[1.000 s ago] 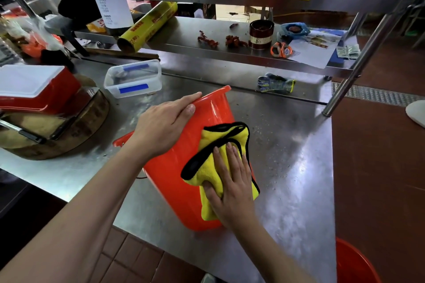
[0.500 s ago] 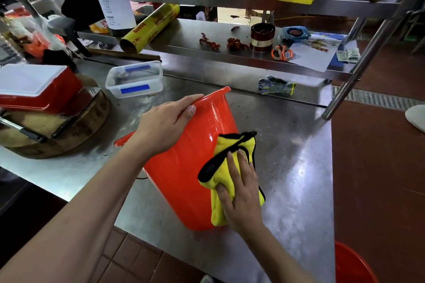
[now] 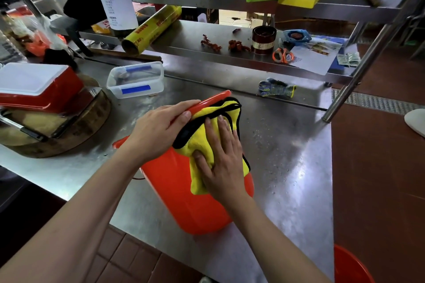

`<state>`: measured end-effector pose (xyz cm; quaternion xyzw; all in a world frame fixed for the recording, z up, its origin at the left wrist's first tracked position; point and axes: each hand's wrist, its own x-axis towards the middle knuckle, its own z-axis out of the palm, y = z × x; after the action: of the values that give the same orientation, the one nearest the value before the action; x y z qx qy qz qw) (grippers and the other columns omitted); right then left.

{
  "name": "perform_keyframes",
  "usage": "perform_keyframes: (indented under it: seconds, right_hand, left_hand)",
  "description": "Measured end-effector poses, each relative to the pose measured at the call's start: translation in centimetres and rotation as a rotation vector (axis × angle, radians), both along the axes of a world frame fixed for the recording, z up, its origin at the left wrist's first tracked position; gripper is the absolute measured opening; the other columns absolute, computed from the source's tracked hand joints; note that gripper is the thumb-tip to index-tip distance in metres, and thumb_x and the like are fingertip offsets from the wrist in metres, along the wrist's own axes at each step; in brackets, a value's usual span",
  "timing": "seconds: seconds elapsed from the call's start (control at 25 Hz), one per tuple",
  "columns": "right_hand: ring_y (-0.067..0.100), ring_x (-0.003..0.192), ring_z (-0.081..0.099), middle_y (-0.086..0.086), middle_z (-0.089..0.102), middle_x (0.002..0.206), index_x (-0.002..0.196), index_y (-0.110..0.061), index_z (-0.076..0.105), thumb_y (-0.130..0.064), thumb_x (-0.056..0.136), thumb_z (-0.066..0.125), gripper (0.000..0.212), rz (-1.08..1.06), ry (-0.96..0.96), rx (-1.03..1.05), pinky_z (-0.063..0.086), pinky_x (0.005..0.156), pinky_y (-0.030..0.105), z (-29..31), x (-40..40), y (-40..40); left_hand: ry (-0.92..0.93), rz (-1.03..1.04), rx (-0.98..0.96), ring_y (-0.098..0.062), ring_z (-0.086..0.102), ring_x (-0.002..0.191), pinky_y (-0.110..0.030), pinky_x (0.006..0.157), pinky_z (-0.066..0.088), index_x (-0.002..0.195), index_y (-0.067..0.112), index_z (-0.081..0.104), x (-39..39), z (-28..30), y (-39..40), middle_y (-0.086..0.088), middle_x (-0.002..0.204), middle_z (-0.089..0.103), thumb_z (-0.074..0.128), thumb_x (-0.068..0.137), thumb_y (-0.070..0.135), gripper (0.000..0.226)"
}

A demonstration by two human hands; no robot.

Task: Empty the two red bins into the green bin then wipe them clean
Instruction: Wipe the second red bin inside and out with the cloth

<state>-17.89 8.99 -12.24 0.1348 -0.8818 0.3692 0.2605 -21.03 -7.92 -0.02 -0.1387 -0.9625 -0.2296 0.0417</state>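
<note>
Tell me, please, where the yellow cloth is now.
In the head view, centre: the yellow cloth lies on the red bin's side near its rim, under the right hand, beside the left hand.

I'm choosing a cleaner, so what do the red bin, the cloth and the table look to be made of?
Red bin: likely plastic, smooth and glossy with a moulded rim. Yellow cloth: soft pile with black edging, probably microfibre. Table: looks like stainless steel, brushed, with dull reflections and scuffs.

Red bin (image 3: pixel 184 190) tilted on steel counter (image 3: pixel 287 167), yellow cloth (image 3: pixel 207 135) over its side
</note>
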Motion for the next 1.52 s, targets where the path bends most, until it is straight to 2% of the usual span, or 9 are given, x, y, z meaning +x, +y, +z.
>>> perform_keyframes:
  seconds: [0.24, 0.52, 0.6, 0.68, 0.8, 0.88, 1.0, 1.28, 1.52]
  right_hand:
    - [0.018, 0.155, 0.015, 0.001, 0.022, 0.167, 0.158, -0.025, 0.03, -0.051, 0.098, 0.047, 0.068, 0.031, -0.072, 0.042, 0.021, 0.123, 0.048, -3.2, 2.5, 1.3]
    - [0.023, 0.155, 0.018, -0.001, 0.021, 0.167, 0.159, -0.027, 0.026, -0.053, 0.101, 0.04, 0.065, 0.018, -0.135, -0.011, 0.029, 0.117, 0.059, -7.9, 6.4, 3.4]
    - [0.022, 0.155, 0.017, -0.003, 0.019, 0.167, 0.159, -0.028, 0.024, -0.055, 0.101, 0.038, 0.066, 0.024, -0.154, -0.009, 0.028, 0.118, 0.059, -7.9, 6.5, 3.4]
    - [0.021, 0.155, 0.017, -0.002, 0.019, 0.167, 0.159, -0.027, 0.026, -0.057, 0.1, 0.039, 0.068, 0.044, -0.168, -0.004, 0.024, 0.12, 0.057, -7.6, 6.6, 3.1]
    - [0.022, 0.155, 0.017, 0.0, 0.02, 0.167, 0.158, -0.024, 0.03, -0.062, 0.097, 0.043, 0.073, 0.076, -0.162, 0.002, 0.016, 0.124, 0.049, -7.4, 6.8, 2.8]
    - [0.021, 0.155, 0.016, -0.001, 0.019, 0.167, 0.159, -0.026, 0.028, -0.061, 0.096, 0.046, 0.074, 0.084, -0.159, 0.009, 0.015, 0.124, 0.047, -7.3, 7.0, 2.7]
    - [0.02, 0.155, 0.017, -0.003, 0.02, 0.167, 0.159, -0.028, 0.026, -0.053, 0.096, 0.05, 0.072, 0.067, -0.162, 0.013, 0.019, 0.123, 0.052, -7.3, 7.0, 2.5]
    - [0.022, 0.153, 0.023, -0.003, 0.024, 0.166, 0.159, -0.025, 0.028, -0.04, 0.106, 0.037, 0.056, 0.068, -0.11, -0.097, 0.031, 0.114, 0.062, -7.1, 7.8, 1.6]
    - [0.022, 0.151, 0.029, -0.005, 0.031, 0.163, 0.157, -0.031, 0.03, -0.039, 0.106, 0.035, 0.052, -0.019, -0.053, -0.249, 0.035, 0.11, 0.064, -5.6, 7.5, 2.2]
  left_hand:
    - [-0.06, 0.009, 0.083, -0.017, 0.053, 0.126, -0.052, 0.104, 0.043, 0.143, 0.053, 0.043, -0.7, 0.0, -2.3, 0.01, 0.137, 0.06, 0.03, 0.101, 0.054, 0.044]
    - [0.046, -0.024, -0.02, -0.021, 0.048, 0.13, -0.05, 0.111, 0.035, 0.138, 0.034, 0.057, -1.5, -0.1, -3.3, 0.008, 0.134, 0.061, 0.038, 0.101, 0.04, 0.042]
    - [0.1, 0.029, -0.04, -0.025, 0.05, 0.127, -0.044, 0.107, 0.039, 0.125, 0.019, 0.065, -2.0, 0.0, -3.0, 0.0, 0.131, 0.063, 0.048, 0.099, 0.026, 0.032]
    - [0.105, 0.14, -0.037, -0.028, 0.056, 0.113, -0.04, 0.095, 0.044, 0.104, 0.012, 0.066, -2.5, 0.2, -2.2, -0.006, 0.119, 0.065, 0.051, 0.097, 0.022, 0.019]
    - [0.131, 0.249, -0.111, -0.027, 0.054, 0.091, -0.04, 0.076, 0.041, 0.086, 0.014, 0.055, -2.8, 0.4, -1.1, -0.006, 0.094, 0.057, 0.045, 0.1, 0.047, 0.038]
    - [0.121, 0.208, -0.175, -0.031, 0.058, 0.094, -0.045, 0.077, 0.047, 0.1, 0.016, 0.057, -2.4, 0.2, -0.8, -0.006, 0.098, 0.06, 0.036, 0.101, 0.058, 0.047]
    - [0.062, 0.179, -0.249, -0.035, 0.063, 0.108, -0.047, 0.082, 0.048, 0.131, 0.027, 0.052, -1.9, 0.0, -0.6, -0.008, 0.118, 0.067, 0.03, 0.105, 0.055, 0.044]
    - [0.07, 0.104, -0.175, -0.031, 0.064, 0.11, -0.047, 0.083, 0.048, 0.134, 0.034, 0.05, -1.3, 0.0, -2.0, -0.002, 0.123, 0.068, 0.025, 0.104, 0.058, 0.046]
    - [0.008, -0.075, -0.072, -0.018, 0.052, 0.121, -0.038, 0.084, 0.04, 0.139, 0.035, 0.051, -0.4, -0.3, -1.5, 0.006, 0.121, 0.063, 0.027, 0.101, 0.063, 0.053]
